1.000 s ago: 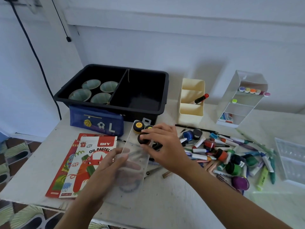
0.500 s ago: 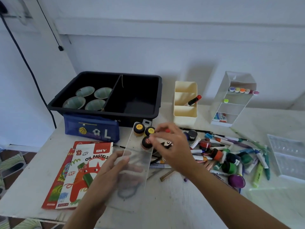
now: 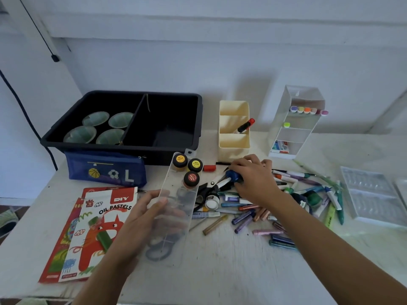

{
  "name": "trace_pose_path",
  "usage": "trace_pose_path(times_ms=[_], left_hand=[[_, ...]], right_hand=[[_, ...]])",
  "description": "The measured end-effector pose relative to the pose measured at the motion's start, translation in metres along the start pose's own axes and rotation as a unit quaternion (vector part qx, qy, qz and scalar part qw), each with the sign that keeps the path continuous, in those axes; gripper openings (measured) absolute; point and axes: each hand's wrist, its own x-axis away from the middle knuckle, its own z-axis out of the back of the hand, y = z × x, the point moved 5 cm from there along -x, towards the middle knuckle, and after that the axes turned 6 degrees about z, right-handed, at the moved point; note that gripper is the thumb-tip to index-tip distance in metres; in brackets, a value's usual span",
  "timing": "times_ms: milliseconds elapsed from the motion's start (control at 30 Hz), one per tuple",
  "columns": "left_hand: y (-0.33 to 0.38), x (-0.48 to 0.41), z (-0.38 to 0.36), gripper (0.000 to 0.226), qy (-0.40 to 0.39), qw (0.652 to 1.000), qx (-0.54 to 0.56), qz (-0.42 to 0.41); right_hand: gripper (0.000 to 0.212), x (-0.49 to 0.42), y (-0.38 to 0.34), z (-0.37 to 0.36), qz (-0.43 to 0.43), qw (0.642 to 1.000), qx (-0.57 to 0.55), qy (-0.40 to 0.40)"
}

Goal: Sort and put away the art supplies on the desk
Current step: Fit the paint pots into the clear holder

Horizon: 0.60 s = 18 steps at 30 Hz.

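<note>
White desk: a loose pile of markers, crayons and small paint pots covers its right half (a black two-part plastic bin sits at the back left).
Long clear plastic case: held tilted over the desk's middle.
Left hand: clamped on the case's near end, thumb on top, fingers beneath.
Right hand: a second ago over the case; now moved right to the pile, fingers curled around a blue-lidded paint pot.
Red-labelled pot: newly standing upright at the case's far end, just beside two yellow-labelled pots.
Meaning: three pots sorted; blue looks like the fourth.
</note>
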Motion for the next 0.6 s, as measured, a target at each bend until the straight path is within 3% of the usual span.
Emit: trace_pose_path(times_ms=[400, 600], left_hand=[[-0.001, -0.002, 0.000, 0.023, 0.012, 1.000, -0.017, 0.005], [-0.005, -0.005, -0.003, 0.024, 0.009, 1.000, -0.013, 0.009]], right_hand=[[0.040, 0.019, 0.004, 0.014, -0.011, 0.982, -0.155, 0.111], [0.027, 0.026, -0.021, 0.021, -0.065, 0.925, -0.345, 0.147]])
